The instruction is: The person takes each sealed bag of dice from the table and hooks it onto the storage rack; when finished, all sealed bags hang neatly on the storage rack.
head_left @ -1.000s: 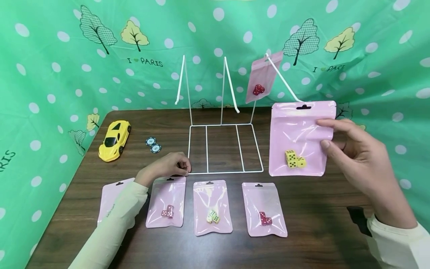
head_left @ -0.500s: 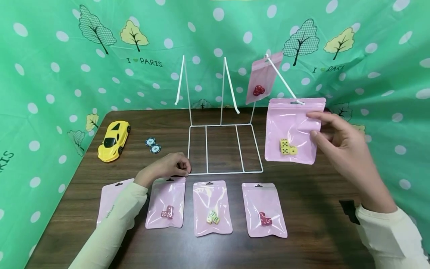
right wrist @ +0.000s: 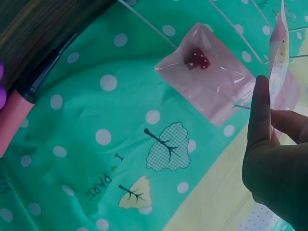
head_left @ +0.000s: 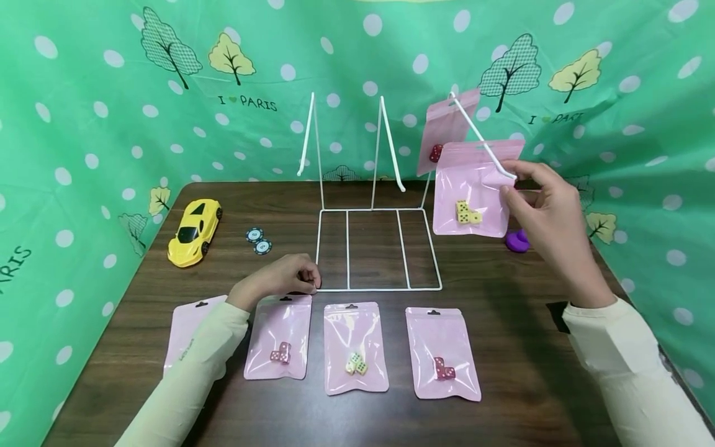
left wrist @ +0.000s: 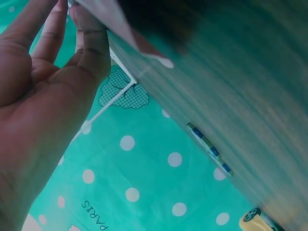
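Note:
My right hand (head_left: 544, 198) pinches the right edge of a pink zip bag (head_left: 447, 192) with yellow dice (head_left: 466, 213) inside. The right hook (head_left: 483, 139) of a white wire display rack (head_left: 380, 290) passes through the bag's top, its tip in front of the bag near my fingertips. Farther back on that hook hangs another pink bag (right wrist: 216, 82) with red dice (right wrist: 197, 59). My left hand (head_left: 285, 274) pinches the rack's near left corner, its fingers curled in; in the left wrist view those fingertips (left wrist: 89, 33) reach the upper edge.
Along the front lie several pink bags: one with pale red dice (head_left: 279, 335), one with cream dice (head_left: 355, 335), one with red dice (head_left: 441, 341), and one (head_left: 187, 323) partly under my left sleeve. A yellow toy car (head_left: 195, 233), poker chips (head_left: 259, 241) and a purple object (head_left: 517, 241) stand around the rack.
My right hand has moved the bag with yellow dice left and back, away from me, so the hook now runs through its top. My left hand stays at the rack's corner.

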Demonstrator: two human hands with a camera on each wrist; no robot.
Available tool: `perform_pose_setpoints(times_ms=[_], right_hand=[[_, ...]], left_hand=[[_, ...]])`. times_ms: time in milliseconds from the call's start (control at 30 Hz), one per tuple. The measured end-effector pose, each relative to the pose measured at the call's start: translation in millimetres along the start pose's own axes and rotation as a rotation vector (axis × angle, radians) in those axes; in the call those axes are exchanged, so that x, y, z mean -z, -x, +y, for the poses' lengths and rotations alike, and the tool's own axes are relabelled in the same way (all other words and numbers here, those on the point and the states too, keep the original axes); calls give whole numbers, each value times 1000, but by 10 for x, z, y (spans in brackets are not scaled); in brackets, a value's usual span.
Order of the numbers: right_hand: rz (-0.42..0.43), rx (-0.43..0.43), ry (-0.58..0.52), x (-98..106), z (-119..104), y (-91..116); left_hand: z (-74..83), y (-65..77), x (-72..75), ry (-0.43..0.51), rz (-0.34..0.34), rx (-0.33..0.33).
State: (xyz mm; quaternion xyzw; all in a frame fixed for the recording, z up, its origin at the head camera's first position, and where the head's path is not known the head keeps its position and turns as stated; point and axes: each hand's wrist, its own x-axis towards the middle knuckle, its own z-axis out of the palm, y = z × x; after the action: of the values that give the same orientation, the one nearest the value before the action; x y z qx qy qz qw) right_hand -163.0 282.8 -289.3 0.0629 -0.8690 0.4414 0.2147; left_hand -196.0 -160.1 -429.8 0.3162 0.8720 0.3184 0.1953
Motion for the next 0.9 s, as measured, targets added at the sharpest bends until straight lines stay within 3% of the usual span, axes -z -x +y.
perform_pose_setpoints(times_ms=[333, 600, 733, 900], right_hand=[[49, 34, 38, -208, 46, -364], [38, 93, -101, -311, 153, -607], [26, 58, -175, -333, 208, -654], [-25, -48, -206, -371, 350, -593]], left_hand=[[-4, -10, 0, -10, -10, 15], [-14, -41, -33, -2, -25, 19], [-5, -50, -32, 5, -17, 33], [-25, -32, -24, -3, -1, 28]])
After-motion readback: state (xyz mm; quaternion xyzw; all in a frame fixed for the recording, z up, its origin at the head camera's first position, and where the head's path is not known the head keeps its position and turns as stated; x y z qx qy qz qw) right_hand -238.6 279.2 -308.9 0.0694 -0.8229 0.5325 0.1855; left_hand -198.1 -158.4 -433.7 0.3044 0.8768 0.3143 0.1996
